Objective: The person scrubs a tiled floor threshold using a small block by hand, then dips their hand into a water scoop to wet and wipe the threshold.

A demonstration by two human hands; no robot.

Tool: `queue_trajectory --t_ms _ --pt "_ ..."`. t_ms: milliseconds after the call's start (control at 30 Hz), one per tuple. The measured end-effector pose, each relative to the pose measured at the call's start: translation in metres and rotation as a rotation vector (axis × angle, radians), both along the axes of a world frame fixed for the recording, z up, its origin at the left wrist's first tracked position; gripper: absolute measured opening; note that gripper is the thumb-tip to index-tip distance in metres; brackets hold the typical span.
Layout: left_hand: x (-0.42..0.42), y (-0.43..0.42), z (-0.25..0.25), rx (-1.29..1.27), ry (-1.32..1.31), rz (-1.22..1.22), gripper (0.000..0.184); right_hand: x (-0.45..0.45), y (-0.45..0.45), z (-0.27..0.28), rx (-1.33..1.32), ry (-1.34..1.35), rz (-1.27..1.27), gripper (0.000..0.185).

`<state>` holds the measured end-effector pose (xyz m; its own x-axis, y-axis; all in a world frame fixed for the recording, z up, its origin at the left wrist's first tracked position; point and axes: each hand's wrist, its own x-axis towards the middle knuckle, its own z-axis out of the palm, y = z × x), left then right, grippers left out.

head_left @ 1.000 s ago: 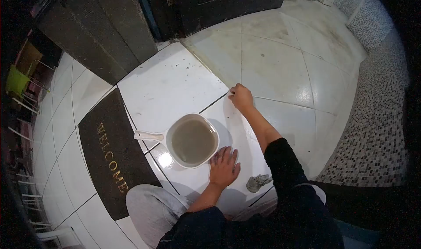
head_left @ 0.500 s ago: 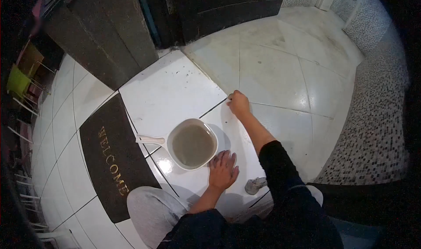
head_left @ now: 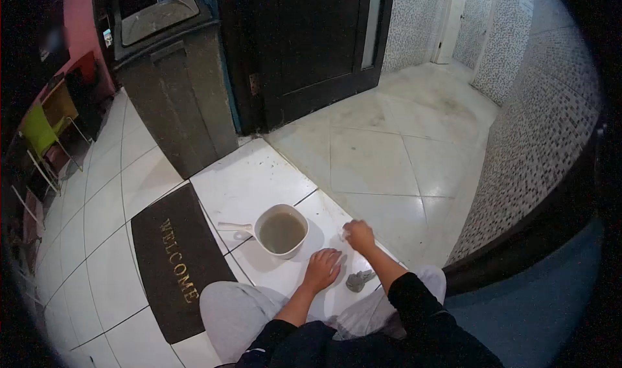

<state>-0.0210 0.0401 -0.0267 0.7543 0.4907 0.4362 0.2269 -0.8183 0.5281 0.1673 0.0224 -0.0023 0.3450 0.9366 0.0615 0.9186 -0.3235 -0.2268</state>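
A white dipper [head_left: 306, 230] full of cloudy grey-brown water stands on the white tiled step, its handle pointing left. Just to its lower right, my left hand [head_left: 322, 269] rests on the tile with fingers stretched out and nothing held. My right hand [head_left: 360, 236] is closed, fingers pinched together low over the tile near the step's edge. Whatever it may be holding is too small to make out. Between my right forearm and my left hand lies a small grey crumpled bundle [head_left: 356, 280], perhaps a plastic bag with grey material in it.
A dark "WELCOME" mat [head_left: 170, 258] lies left of the dipper. Behind it stands a large grey bin [head_left: 178, 96], next to a dark door [head_left: 317, 50]. Beige floor tiles [head_left: 369, 154] extend beyond the step, beside a mosaic wall [head_left: 518, 148]. Chairs [head_left: 42, 131] stand far left.
My right hand has come back along the step edge toward me, still closed. My left hand has shifted slightly, and its fingers are less spread. The view has tilted up, showing more of bin and door.
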Motion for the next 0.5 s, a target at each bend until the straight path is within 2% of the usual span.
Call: queue_trajectory --t_ms 33,100,133,200,233,300,367,433,500 --pt "-0.003 -0.003 0.011 -0.025 0.028 -0.053 0.033 -0.004 -0.001 0.015 0.008 0.002 0.001 0.027" --pt "-0.015 -0.011 0.031 0.01 0.027 -0.048 0.03 -0.01 -0.005 0.045 0.33 0.202 -0.113 0.032" --pt "-0.022 -0.014 0.041 -0.047 0.015 -0.029 0.03 -0.011 -0.009 0.058 0.343 0.205 -0.116 0.032" --pt "-0.037 -0.017 0.054 -0.092 -0.002 -0.007 0.029 -0.011 -0.021 0.086 0.604 0.273 -0.081 0.038" --pt "-0.046 -0.016 0.06 -0.088 -0.073 0.015 0.028 -0.012 -0.032 0.1 0.615 0.273 -0.076 0.038" --pt "-0.066 -0.014 0.078 -0.073 -0.197 0.058 0.028 -0.014 -0.063 0.132 0.834 0.318 -0.108 0.042" --pt "-0.086 -0.012 0.097 -0.004 -0.302 0.164 0.027 -0.01 -0.1 0.152 0.955 0.294 -0.157 0.042" --pt "-0.118 -0.008 0.131 -0.062 -0.339 0.235 0.027 -0.015 -0.143 0.175 1.039 0.221 -0.186 0.04" --pt "-0.155 -0.002 0.141 0.013 -0.388 0.403 0.026 -0.031 -0.183 0.198 1.042 0.241 -0.228 0.038"
